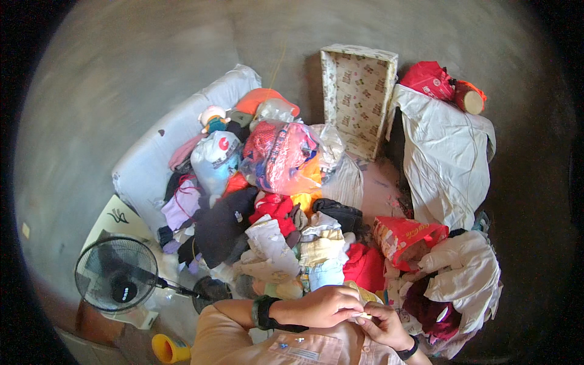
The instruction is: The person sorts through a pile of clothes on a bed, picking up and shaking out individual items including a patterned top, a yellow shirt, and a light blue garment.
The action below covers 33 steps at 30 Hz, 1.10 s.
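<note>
Close to the chest, my left hand (pixel 331 306) and my right hand (pixel 385 325) meet at the fingertips. Both pinch a small pale piece (pixel 363 315) of what looks like cloth, partly hidden by the fingers. A yellowish cloth item (pixel 362 292) shows just behind the fingers; whether it joins the pinched piece, I cannot tell. Beyond the hands lies a heap of clothes, with a red garment (pixel 365 269), folded cream cloth (pixel 323 250), a pale patterned garment (pixel 271 246) and a black garment (pixel 226 226).
Filled plastic bags (pixel 283 157) top the heap. A patterned fabric box (pixel 358 91) stands behind. To the right are a white-draped object (pixel 445 155), a red bag (pixel 410 237) and more clothes (pixel 470 273). At left are a black fan (pixel 116 273) and a yellow container (pixel 169 349).
</note>
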Tool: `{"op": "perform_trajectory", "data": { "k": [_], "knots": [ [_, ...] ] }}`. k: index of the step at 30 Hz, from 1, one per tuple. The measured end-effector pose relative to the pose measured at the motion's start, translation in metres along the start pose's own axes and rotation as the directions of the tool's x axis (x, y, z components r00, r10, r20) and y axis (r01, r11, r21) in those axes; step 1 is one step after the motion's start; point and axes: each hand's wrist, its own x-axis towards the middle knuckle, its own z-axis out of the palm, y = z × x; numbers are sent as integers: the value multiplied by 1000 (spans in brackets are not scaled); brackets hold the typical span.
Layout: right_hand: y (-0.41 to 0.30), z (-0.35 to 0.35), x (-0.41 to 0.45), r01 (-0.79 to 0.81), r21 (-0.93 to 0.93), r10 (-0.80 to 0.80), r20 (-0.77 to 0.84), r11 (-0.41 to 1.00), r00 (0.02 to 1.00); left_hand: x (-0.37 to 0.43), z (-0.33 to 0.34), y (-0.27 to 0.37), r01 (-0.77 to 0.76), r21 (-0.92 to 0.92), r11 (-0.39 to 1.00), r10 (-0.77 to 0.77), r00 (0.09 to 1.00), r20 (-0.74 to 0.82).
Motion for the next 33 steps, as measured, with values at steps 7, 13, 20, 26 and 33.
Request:
{"op": "perform_trajectory", "data": {
  "k": [7, 13, 20, 26, 33],
  "knots": [
    [26, 9, -6, -1, 114, 8, -62, 994, 998, 0, -1, 0, 3, -114, 994, -3, 1000, -4],
    [17, 3, -4, 151, -45, -153, -44, 987, 987, -4, 5, -3, -3, -262, 965, -7, 999, -37],
    [12, 10, -8, 165, -53, -162, 58, 985, 985, -6, 6, -2, 145, -366, 919, -64, 973, 223],
    [21, 9, -19, 157, -81, -150, 89, 984, 985, -3, 5, 4, 59, -244, 968, 7, 965, 262],
    [6, -13, -11, -99, 102, 103, -40, 990, 994, 8, -11, -41, 7, -128, 992, 8, 993, 116]
  ]
}}
